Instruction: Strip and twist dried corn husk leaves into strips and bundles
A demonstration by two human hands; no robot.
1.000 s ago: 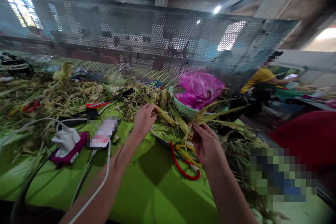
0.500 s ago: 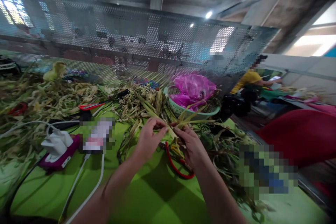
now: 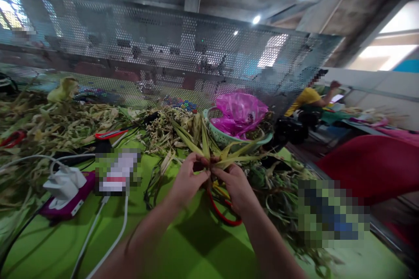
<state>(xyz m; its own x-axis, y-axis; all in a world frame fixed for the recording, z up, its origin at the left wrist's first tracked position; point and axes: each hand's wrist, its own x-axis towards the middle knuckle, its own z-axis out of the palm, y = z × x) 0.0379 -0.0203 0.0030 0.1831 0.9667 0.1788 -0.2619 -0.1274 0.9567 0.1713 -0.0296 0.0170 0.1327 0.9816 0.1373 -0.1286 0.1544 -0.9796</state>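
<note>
Pale yellow-green dried leaf strips (image 3: 205, 141), much like corn husk, fan out upward and to the right from between my hands. At their gathered lower end, the thumb and fingers of my left hand (image 3: 191, 174) pinch them. My right hand (image 3: 235, 183) closes on the same gathered point from the other side, fingertips almost touching the left ones. Just below, a pair of scissors or pliers with red handles (image 3: 225, 218) lies on the green tabletop (image 3: 196, 253), partly hidden by my right hand.
A green basket (image 3: 222, 137) with a pink plastic bag (image 3: 242, 111) stands behind my hands. Dried leaves (image 3: 81, 117) pile up at left. A purple power strip (image 3: 65, 207) with white plugs and a cabled phone (image 3: 118, 172) lie left. Further off, at right, sits a person in yellow (image 3: 306, 100).
The strips now stand up and spread in a fan, where one lay slanting down between my hands. Both hands have drawn closer together at their base. The seated person's hand has risen.
</note>
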